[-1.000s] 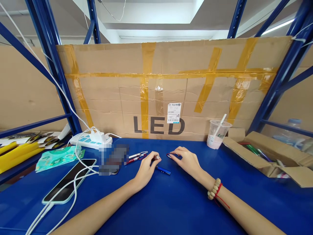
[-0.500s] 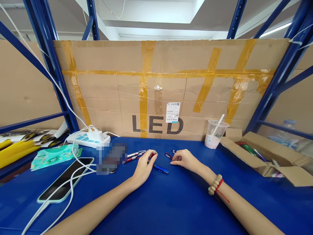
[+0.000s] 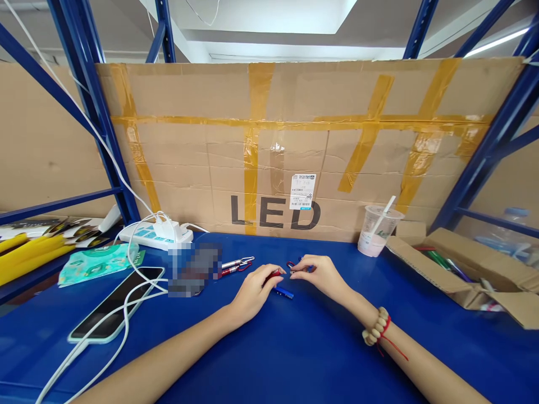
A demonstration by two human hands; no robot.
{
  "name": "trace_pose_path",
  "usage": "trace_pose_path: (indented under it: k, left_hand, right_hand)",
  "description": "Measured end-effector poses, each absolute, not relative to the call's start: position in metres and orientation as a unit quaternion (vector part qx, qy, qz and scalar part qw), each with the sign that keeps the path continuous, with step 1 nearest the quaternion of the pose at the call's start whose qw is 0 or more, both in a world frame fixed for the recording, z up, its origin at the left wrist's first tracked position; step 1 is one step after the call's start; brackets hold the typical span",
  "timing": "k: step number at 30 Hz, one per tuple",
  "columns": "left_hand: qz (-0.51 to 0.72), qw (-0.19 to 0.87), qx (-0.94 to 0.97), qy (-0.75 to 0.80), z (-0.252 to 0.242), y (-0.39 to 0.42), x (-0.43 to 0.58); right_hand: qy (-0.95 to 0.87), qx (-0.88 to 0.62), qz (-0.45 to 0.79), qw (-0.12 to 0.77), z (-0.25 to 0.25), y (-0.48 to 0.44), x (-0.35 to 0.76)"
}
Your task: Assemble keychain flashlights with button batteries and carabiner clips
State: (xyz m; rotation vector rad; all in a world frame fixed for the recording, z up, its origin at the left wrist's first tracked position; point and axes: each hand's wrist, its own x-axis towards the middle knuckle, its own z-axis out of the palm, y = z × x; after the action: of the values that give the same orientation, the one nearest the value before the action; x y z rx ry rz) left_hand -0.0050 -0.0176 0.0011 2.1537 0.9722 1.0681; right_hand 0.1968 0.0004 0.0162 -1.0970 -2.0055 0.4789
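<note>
My left hand (image 3: pixel 255 294) is closed around a small red metal tube (image 3: pixel 275 273), mostly covered by the fingers. Just beneath those fingertips a blue penlight (image 3: pixel 284 292) lies on the table. My right hand (image 3: pixel 322 276) is pinched shut a short gap to the right; what lies between its fingertips is too small to make out. A red carabiner clip (image 3: pixel 289 265) shows right by these fingertips, and a bit of blue peeks out behind the knuckles. Left of my left hand lie a silver penlight (image 3: pixel 231 264) and a red penlight (image 3: pixel 229 270) with clips.
On the left are a phone (image 3: pixel 115 308) with white cables, a power strip (image 3: pixel 145 235), a green tissue pack (image 3: pixel 96 264) and a blurred-out dark object (image 3: pixel 196 272). A plastic cup (image 3: pixel 377 233) and an open carton (image 3: pixel 433 275) stand right. Cardboard (image 3: pixel 202 168) closes off the back.
My left hand has moved a little right with the red tube, closer to my right hand. My right hand stays pinched, its fingertips slightly nearer the left. The view has shifted slightly.
</note>
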Motion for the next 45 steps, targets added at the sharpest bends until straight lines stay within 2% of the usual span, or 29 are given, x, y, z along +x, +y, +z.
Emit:
trace_pose_path:
  k: [3,6,14,20,26,35,41,45]
  left_hand:
    - [0.361,0.248,0.825,0.356,0.0,-0.021,-0.005]
    - [0.348,0.235,0.832,0.362,-0.001,-0.021,-0.005]
    - [0.346,0.233,0.839,0.351,0.0,-0.02,-0.005]
    - [0.336,0.215,0.852,0.339,-0.001,-0.023,-0.006]
    - [0.353,0.22,0.848,0.328,-0.001,-0.025,-0.005]
    - [0.305,0.114,0.908,0.264,-0.002,-0.026,-0.01]
    - [0.331,0.083,0.896,0.283,-0.007,-0.025,-0.009]
    - [0.367,0.051,0.881,0.294,-0.008,-0.021,-0.009]
  right_hand:
    - [-0.745,-0.426,0.233,0.457,0.021,-0.005,0.19]
    - [-0.731,-0.405,0.272,0.477,0.025,-0.01,0.185]
    - [-0.745,-0.39,0.299,0.451,0.027,-0.014,0.181]
    - [-0.745,-0.397,0.365,0.393,0.031,-0.015,0.182]
    - [-0.758,-0.4,0.346,0.38,0.035,-0.017,0.183]
    - [-0.75,-0.422,0.404,0.31,0.031,-0.02,0.183]
    - [-0.737,-0.429,0.401,0.336,0.026,-0.023,0.175]
    - [-0.643,-0.47,0.488,0.357,0.024,-0.025,0.168]
